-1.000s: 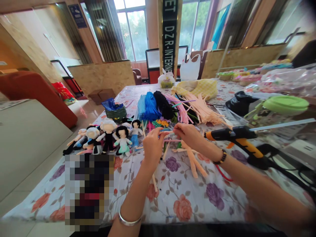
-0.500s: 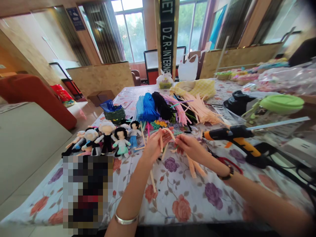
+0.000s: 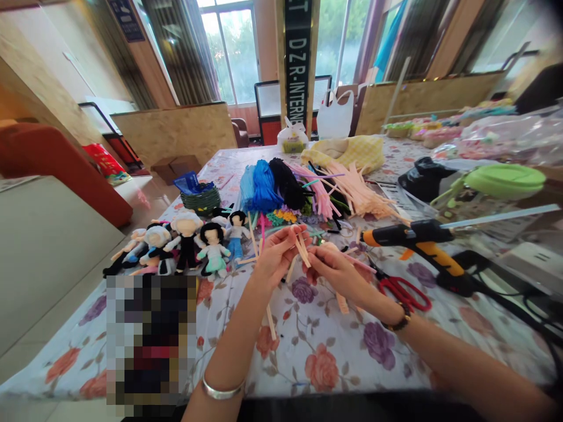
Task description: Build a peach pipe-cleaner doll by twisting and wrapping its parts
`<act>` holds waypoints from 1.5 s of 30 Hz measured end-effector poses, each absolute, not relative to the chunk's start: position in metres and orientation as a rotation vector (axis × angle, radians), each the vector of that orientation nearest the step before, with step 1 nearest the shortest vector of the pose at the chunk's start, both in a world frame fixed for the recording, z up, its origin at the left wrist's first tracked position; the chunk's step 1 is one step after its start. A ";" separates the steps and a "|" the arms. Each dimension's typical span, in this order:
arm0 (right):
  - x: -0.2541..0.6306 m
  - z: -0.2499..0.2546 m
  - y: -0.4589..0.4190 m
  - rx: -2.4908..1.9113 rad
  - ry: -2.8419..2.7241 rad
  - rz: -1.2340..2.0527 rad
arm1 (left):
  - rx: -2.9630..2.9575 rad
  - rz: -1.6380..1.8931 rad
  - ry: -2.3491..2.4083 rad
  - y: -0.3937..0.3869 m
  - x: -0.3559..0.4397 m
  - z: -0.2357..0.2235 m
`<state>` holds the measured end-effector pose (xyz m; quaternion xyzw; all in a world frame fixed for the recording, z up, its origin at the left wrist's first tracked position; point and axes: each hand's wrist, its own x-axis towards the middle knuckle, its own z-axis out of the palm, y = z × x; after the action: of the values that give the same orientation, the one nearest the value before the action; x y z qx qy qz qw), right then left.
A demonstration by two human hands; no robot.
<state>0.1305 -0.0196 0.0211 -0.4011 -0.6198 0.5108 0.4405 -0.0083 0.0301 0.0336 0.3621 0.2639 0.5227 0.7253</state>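
Observation:
Both my hands meet over the floral tablecloth (image 3: pixel 334 357) and pinch a peach-coloured pipe cleaner (image 3: pixel 302 249) that is bent into a fold. My left hand (image 3: pixel 276 258) grips it from the left, fingers curled around the stem. My right hand (image 3: pixel 334 271) holds its lower end from the right. More peach stems (image 3: pixel 341 302) lie on the cloth just under my right wrist. A long peach stem (image 3: pixel 271 319) lies beneath my left forearm.
A row of small dolls (image 3: pixel 185 243) lies to the left. Bundles of blue, black, pink and peach pipe cleaners (image 3: pixel 308 190) are heaped behind. A glue gun (image 3: pixel 422 243) and red scissors (image 3: pixel 402 291) sit to the right. A green-lidded jar (image 3: pixel 501 187) stands far right.
The pipe cleaner went from stretched straight between my hands to folded double. My hands came closer together and nearer to me, uncovering the red scissors.

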 end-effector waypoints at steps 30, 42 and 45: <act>0.129 0.012 -0.025 -1.028 -1.445 1.302 | 1.100 1.195 0.633 0.027 -0.004 0.032; 0.134 0.004 -0.020 -1.149 -1.556 1.138 | 0.962 1.152 0.656 0.027 -0.002 0.032; 0.136 0.006 -0.019 -1.111 -1.560 1.116 | 0.921 1.121 0.668 0.028 -0.004 0.033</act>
<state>0.1358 -0.0192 0.0060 -0.4484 -0.6300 0.4505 0.4462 -0.0040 0.0282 0.0334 0.4130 0.2995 0.5028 0.6978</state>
